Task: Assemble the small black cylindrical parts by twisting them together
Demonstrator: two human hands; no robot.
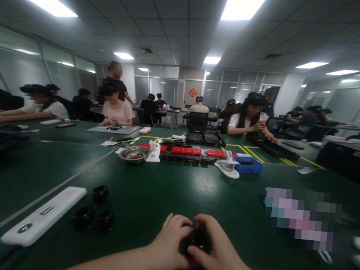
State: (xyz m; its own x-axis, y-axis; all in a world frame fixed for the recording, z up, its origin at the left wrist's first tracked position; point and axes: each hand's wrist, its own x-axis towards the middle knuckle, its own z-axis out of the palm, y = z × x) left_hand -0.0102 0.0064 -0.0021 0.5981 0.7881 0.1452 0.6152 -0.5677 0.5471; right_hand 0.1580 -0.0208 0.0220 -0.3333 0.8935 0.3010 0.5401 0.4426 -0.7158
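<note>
Near the front edge of the green table, my left hand (170, 239) and my right hand (220, 250) close around one small, glossy black round part (201, 240). My right thumb and fingers grip it from the right, and my left fingers press against its left side. The fingers hide much of it, so its exact kind does not show. To the left lie similar black ring-like parts: one at the back (100, 194), a second at the left (83, 218) and a third at the right (106, 221).
A long white device (45, 215) with a cable lies at the left. Beyond are a metal bowl (134, 159) with small pieces, white clamp stands (227, 168), red blocks (186, 151) and a blue bin (249, 165). A blurred-out item (299, 216) lies right. People sit across the table.
</note>
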